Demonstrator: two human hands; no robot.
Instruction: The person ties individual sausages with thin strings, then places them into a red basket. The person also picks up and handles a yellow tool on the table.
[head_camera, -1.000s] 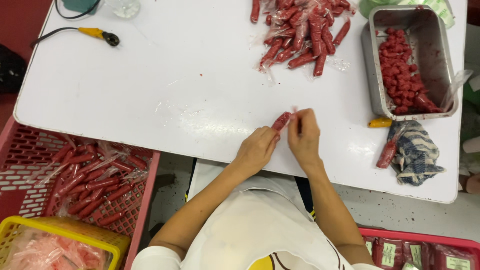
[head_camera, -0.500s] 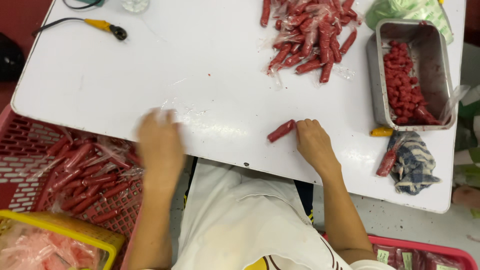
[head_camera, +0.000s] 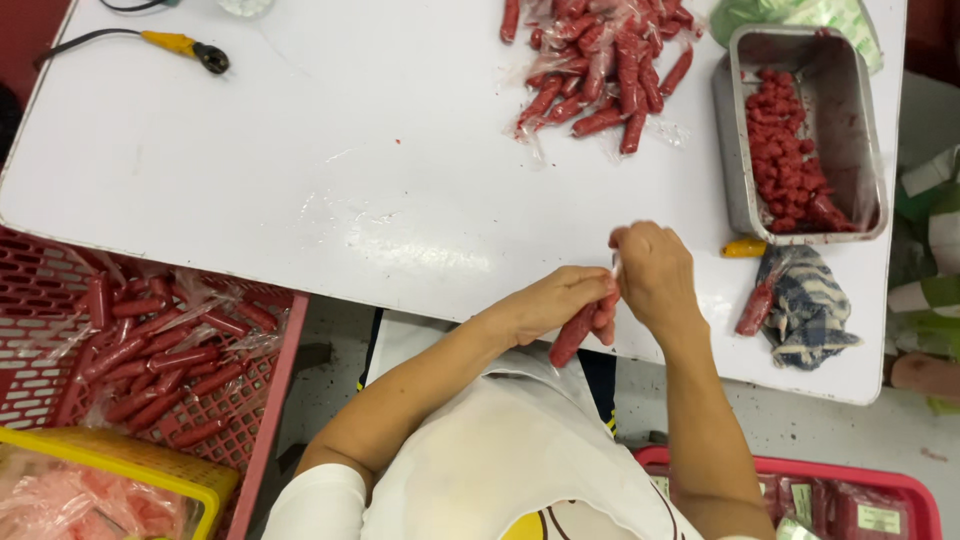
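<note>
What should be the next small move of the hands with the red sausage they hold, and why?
Probably pull the clear wrapping off the upper end. Both hands meet at the table edge: the left hand grips the red sausage along its length, and the right hand pinches its top end, where a bit of clear film seems to show.

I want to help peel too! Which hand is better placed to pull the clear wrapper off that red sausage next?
Probably the right hand: its fingers pinch at the top end of the sausage, where a bit of clear wrapper shows. The left hand grips the sausage's body, so it suits steadying.
</note>
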